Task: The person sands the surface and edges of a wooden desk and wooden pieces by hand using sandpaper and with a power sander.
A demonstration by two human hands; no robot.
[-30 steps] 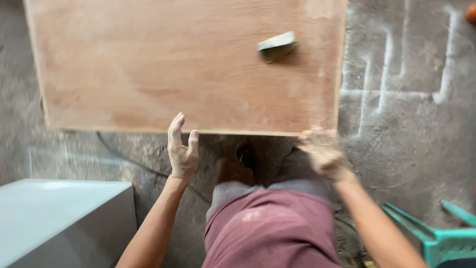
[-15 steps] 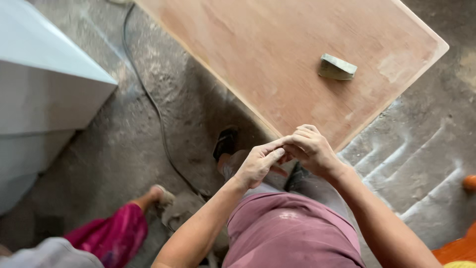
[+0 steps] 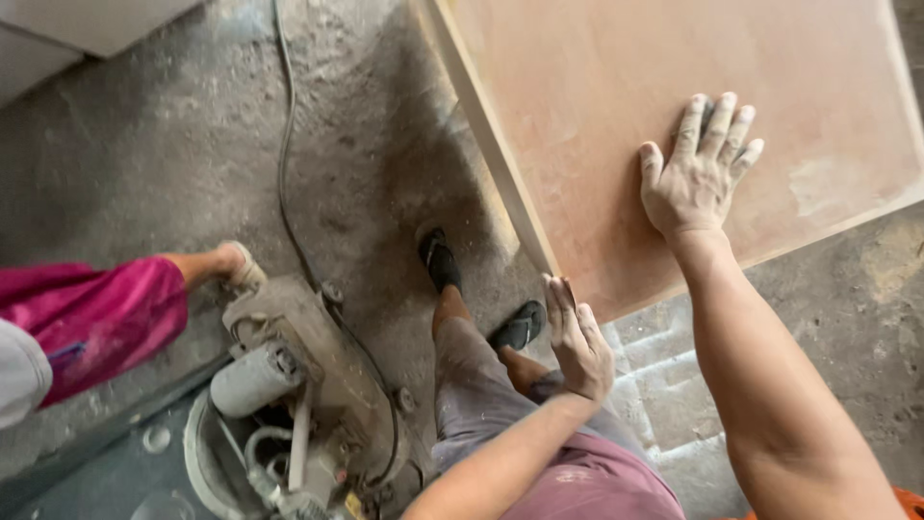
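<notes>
A: Dusty grey concrete floor (image 3: 173, 173), workshop setting. Black cable (image 3: 282, 173) runs down across it to a grimy motor machine (image 3: 298, 404) at lower left. What lies top right?

B: Large reddish-brown plywood board (image 3: 597, 125), flat, pale edge strip along its left side. Pale filler patch near its right edge.

A: Right hand?

B: Right hand (image 3: 695, 178) lies palm down on the board face, fingers (image 3: 717, 120) spread and released, grasping nothing. Whether a small object sits under the fingertips: cannot tell, only a dark sliver shows there.

A: Left hand?

B: Left hand (image 3: 577, 337) is at the board's near corner, fingers straight and together, tips touching or just beside the edge strip. Not clenched, holding nothing.

A: Below the hands?

B: Person's own legs in grey trousers, maroon shirt at bottom edge. Two feet in black sandals (image 3: 441, 260) on the floor, just beside the board's left edge.

A: Anyone else?

B: Another person at far left: magenta trouser leg (image 3: 96, 318), bare foot resting near the machine's top. Pale grey box corner (image 3: 58, 39) at upper left, well apart from the board.
</notes>
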